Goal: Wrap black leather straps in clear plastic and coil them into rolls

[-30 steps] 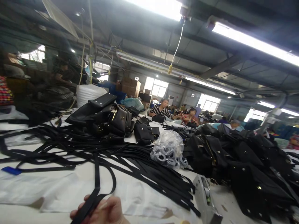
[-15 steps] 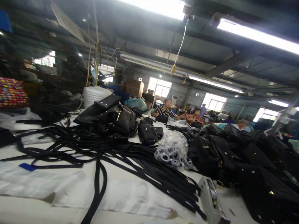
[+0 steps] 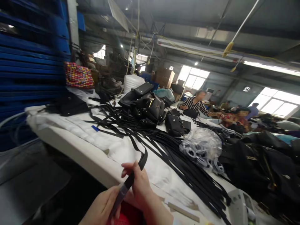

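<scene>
Nearest the camera, the left hand (image 3: pixel 103 207) pinches the lower end of a black strap (image 3: pixel 134 170), and the right hand (image 3: pixel 138 182) closes its fingers around the same strap a little higher, so both hands are shut on it at the near edge of the worktop (image 3: pixel 77 150). The strap looks light, limp and flat, bending in a loop above the right hand before running back into the pile of black straps (image 3: pixel 178 159); it is best held flat between thumb and fingers near the end, since it would likely sag or twist anywhere else. Farther on lie a clear bag of rings (image 3: pixel 201 147) and stacked black handbags (image 3: pixel 145 103). Against half a second ago, both hands are in view where none showed, and the view has swung left onto blue pallets (image 3: pixel 30 62).
</scene>
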The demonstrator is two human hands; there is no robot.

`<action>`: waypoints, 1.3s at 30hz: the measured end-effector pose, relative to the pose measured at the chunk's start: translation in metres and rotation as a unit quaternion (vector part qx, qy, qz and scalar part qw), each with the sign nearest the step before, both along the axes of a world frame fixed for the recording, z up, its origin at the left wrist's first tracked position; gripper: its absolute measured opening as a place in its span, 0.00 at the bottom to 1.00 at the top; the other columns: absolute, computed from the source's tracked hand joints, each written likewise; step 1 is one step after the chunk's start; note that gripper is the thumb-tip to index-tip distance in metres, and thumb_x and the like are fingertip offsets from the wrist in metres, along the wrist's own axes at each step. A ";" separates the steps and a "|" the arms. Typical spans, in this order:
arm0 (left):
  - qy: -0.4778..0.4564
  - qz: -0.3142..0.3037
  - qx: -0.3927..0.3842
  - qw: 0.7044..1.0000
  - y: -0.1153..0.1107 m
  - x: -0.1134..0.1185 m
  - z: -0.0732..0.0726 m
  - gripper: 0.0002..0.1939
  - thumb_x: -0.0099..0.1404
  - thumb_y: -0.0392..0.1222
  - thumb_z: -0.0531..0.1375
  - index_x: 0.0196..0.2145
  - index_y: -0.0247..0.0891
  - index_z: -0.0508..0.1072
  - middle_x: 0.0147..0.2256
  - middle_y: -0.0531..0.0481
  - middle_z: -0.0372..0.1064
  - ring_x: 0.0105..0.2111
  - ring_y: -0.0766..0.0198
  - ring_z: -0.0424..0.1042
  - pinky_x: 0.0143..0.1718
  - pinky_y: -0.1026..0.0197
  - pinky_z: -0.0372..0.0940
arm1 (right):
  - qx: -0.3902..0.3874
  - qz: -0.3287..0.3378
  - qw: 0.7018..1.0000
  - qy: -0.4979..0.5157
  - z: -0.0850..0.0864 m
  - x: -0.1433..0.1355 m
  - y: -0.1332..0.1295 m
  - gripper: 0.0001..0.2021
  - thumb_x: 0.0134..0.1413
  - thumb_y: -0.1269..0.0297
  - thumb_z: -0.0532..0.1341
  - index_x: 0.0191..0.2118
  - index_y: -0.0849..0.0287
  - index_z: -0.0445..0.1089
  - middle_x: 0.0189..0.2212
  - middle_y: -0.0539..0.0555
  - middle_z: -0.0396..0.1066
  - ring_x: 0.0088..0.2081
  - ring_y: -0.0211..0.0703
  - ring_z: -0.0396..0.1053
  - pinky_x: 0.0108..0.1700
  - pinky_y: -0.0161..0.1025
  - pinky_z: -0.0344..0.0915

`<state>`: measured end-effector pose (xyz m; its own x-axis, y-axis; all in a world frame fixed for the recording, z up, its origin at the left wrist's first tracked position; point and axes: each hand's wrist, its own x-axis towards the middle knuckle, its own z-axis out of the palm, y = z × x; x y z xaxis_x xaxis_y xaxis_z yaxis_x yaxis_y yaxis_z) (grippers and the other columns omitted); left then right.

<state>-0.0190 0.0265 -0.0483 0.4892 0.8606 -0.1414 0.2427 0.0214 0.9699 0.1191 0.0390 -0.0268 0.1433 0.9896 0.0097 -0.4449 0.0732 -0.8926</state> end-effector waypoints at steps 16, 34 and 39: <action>-0.022 -0.086 -0.021 0.996 -0.011 -0.003 -0.006 0.29 0.68 0.66 0.42 0.29 0.39 0.65 0.16 0.54 0.65 0.15 0.67 0.63 0.18 0.67 0.57 | 0.064 -0.017 0.987 0.148 0.050 0.086 -0.002 0.11 0.56 0.56 0.64 0.36 0.58 0.77 0.13 0.38 0.49 0.14 0.27 0.42 0.31 0.34 0.64; -0.040 -0.141 0.036 0.989 0.001 0.041 0.015 0.27 0.71 0.60 0.40 0.27 0.38 0.65 0.20 0.51 0.71 0.14 0.67 0.66 0.18 0.66 0.61 | -0.002 -0.014 0.999 -0.050 0.040 0.102 -0.010 0.24 0.54 0.43 0.62 0.29 0.62 0.78 0.31 0.58 0.77 0.35 0.46 0.74 0.48 0.45 0.67; -0.072 -0.103 0.055 0.991 0.002 0.059 0.028 0.28 0.71 0.60 0.41 0.30 0.37 0.68 0.17 0.53 0.68 0.14 0.66 0.67 0.18 0.65 0.62 | -0.046 0.104 0.976 -0.186 0.023 0.064 -0.034 0.27 0.56 0.39 0.56 0.40 0.58 0.78 0.36 0.57 0.77 0.40 0.48 0.73 0.50 0.48 0.65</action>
